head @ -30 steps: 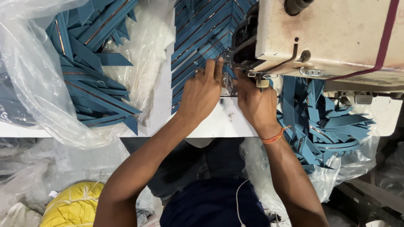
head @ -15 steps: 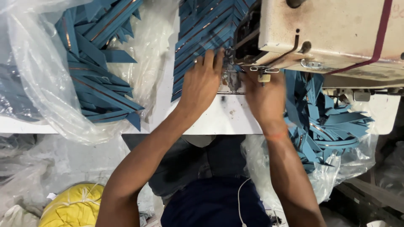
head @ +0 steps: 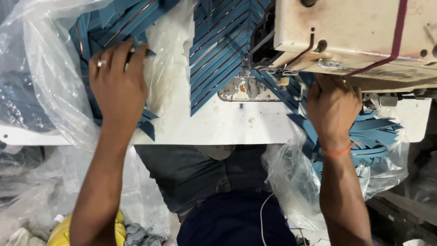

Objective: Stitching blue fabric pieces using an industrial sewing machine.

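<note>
2 hands apart: left hand (head: pixel 119 86) on blue strips (head: pixel 109 27), right hand (head: pixel 334 107) w/ sewn strips (head: pixel 378 134).

Clear plastic bag (head: pixel 50 82) at 9–10 o'clock on the desk (head: pixel 227 127), crumpled, holding blue fabric strips. Second clear bag (head: pixel 291 182) at 4 o'clock hangs off the desk edge, also with blue strips inside. No labels, signs or screens visible.

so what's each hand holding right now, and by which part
Left hand lies on the blue fabric strips in the clear plastic bag; a closed grasp cannot be told. Right hand grips a sewn strip below the sewing machine.
</note>
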